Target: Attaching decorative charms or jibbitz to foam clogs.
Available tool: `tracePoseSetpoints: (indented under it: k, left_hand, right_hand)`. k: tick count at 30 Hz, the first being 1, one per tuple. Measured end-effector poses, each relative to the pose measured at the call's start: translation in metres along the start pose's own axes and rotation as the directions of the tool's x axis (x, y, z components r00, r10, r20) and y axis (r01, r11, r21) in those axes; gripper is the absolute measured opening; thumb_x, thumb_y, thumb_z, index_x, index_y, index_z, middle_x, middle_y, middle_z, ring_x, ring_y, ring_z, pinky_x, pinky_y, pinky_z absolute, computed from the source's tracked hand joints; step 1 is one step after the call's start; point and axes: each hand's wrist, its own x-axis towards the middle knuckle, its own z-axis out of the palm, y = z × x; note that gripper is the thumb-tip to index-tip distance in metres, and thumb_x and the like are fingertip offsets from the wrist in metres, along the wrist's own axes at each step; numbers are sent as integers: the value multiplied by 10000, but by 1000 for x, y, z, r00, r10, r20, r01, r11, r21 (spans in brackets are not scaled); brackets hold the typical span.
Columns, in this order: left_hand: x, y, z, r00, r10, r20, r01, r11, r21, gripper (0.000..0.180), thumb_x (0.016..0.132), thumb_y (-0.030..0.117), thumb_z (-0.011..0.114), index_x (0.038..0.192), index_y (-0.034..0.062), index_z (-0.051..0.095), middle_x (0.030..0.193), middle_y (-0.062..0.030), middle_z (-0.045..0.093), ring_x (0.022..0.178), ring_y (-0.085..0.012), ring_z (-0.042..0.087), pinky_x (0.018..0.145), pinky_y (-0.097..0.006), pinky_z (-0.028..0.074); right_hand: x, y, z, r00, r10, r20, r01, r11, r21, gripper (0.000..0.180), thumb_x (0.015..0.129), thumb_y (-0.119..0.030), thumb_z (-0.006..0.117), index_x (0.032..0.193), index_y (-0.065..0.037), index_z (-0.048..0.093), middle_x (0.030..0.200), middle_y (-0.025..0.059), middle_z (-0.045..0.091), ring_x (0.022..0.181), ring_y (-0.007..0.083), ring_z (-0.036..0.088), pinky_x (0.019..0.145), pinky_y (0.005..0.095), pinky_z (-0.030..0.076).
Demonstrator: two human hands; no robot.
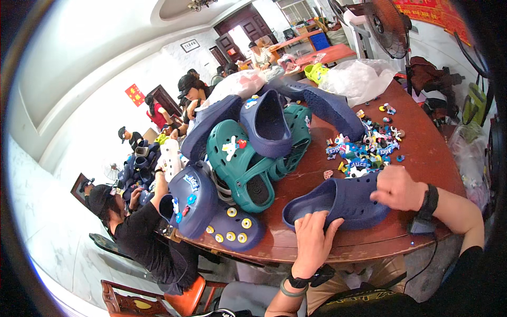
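Head cam: both hands are on a navy clog [338, 203] lying on the round wooden table [422, 153]. Left hand [315, 238] grips the heel opening, right hand [397, 187] curls over the toe end, with loose shoe charms [364, 150] just behind.
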Motion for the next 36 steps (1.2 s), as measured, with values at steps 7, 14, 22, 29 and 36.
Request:
tracePoseSetpoints:
  k: [7, 14, 22, 29, 36]
  left_hand:
    - [-7, -3, 2, 997, -5, -74, 1, 999, -50, 293, 790, 220, 801, 939, 51, 613, 828, -116, 579, 794, -328, 528, 717, -419, 368]
    - [-39, -7, -12, 978, -192, -83, 172, 963, -206, 236, 813, 94, 749, 967, 3, 595, 855, -124, 555, 852, -318, 482, 783, -421, 395]
    - [-49, -3, -16, 943, -304, -134, 290, 950, -115, 262, 865, 154, 737, 984, -16, 577, 887, -117, 557, 860, -295, 467, 778, -416, 392]
    - [-42, 4, -16, 954, -278, -109, 273, 960, -62, 252, 854, 150, 736, 942, -10, 562, 818, -122, 531, 786, -307, 465, 709, -415, 356]
    - [-35, 14, 2, 992, -5, -123, 6, 1000, 8, 260, 824, 161, 743, 943, 12, 567, 786, -113, 536, 711, -315, 477, 668, -415, 316]
  right_hand:
    - [-11, 51, -8, 939, 313, -140, -330, 936, -125, 270, 1000, -268, 470, 948, -17, 554, 909, 181, 570, 854, 359, 573, 741, 445, 460]
    - [-22, 76, -21, 783, 610, -124, -603, 792, 92, 250, 934, -263, 605, 932, -13, 596, 865, 166, 613, 806, 340, 609, 725, 434, 474]
    - [-22, 67, -9, 928, 240, 285, -273, 958, 84, 256, 818, -220, 728, 1020, -77, 663, 1063, 125, 623, 1032, 324, 564, 885, 443, 468]
    - [-15, 81, -15, 896, 356, 265, -344, 935, -90, 121, 815, -133, 689, 912, -61, 690, 898, 153, 665, 901, 363, 634, 777, 486, 493]
    - [8, 75, -27, 932, 304, 199, -272, 947, -172, 142, 779, -106, 693, 897, -29, 676, 927, 167, 656, 935, 367, 622, 801, 477, 489]
